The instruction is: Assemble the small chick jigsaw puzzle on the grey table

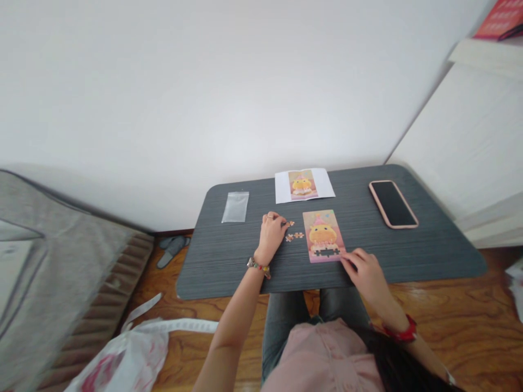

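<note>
A nearly whole jigsaw puzzle (pixel 322 228) with a yellow cartoon figure in a pink hat lies on the table. A dark gap shows near its lower edge. My right hand (pixel 365 272) pinches at the puzzle's lower right corner, thumb and finger close together. To the left of the puzzle, my left hand (pixel 272 235) has its fingertips closed on a small puzzle piece (pixel 291 224). Just below that piece, several loose puzzle pieces (pixel 295 237) lie near the puzzle's left edge.
Behind the puzzle lies a white sheet (pixel 324 182) printed with the same picture. A clear zip bag (pixel 236 207) is at the left, a phone (pixel 393 204) in a pink case at the right. The dark grey table (pixel 220 267) stands against a white wall.
</note>
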Available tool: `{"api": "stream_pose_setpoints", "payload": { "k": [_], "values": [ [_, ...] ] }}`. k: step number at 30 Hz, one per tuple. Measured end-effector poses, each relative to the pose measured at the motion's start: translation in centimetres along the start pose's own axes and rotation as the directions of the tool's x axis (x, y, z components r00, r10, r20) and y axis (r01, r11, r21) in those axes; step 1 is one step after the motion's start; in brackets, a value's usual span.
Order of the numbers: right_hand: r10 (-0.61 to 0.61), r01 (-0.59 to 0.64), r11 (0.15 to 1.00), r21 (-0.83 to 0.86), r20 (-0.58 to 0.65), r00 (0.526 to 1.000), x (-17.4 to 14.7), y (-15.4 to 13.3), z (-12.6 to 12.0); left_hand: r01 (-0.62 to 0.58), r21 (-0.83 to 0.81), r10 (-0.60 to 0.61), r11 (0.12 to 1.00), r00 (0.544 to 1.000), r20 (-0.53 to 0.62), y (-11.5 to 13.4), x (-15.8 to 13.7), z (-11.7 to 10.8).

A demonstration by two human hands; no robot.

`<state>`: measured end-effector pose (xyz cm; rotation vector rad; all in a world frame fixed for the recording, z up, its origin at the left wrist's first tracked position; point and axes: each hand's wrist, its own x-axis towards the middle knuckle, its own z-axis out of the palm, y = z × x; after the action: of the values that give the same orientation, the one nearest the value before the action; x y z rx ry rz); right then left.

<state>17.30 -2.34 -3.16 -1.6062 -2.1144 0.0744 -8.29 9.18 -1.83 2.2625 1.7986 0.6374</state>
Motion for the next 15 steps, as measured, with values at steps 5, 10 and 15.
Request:
{"api": "stream_pose_setpoints", "payload": {
  "k": [5,10,15],
  "values": [
    [-0.001,0.001,1.0,0.011,-0.008,1.0,0.2,-0.2,-0.2,0.002,-0.005,-0.001,1.0,1.0,0.027,-0.1,0.4,0.3],
    [0.01,-0.01,0.999,0.036,-0.015,1.0,0.2,0.0,-0.4,-0.028,-0.018,0.029,0.999,1.0,0.013,0.5,-0.1,-0.7],
    [-0.003,0.011,0.985,0.174,-0.046,0.999,0.5,-0.7,-0.7,-0.143,-0.118,0.142,0.983,0.99,-0.022,3.6,-3.2,-1.8]
  ]
}}
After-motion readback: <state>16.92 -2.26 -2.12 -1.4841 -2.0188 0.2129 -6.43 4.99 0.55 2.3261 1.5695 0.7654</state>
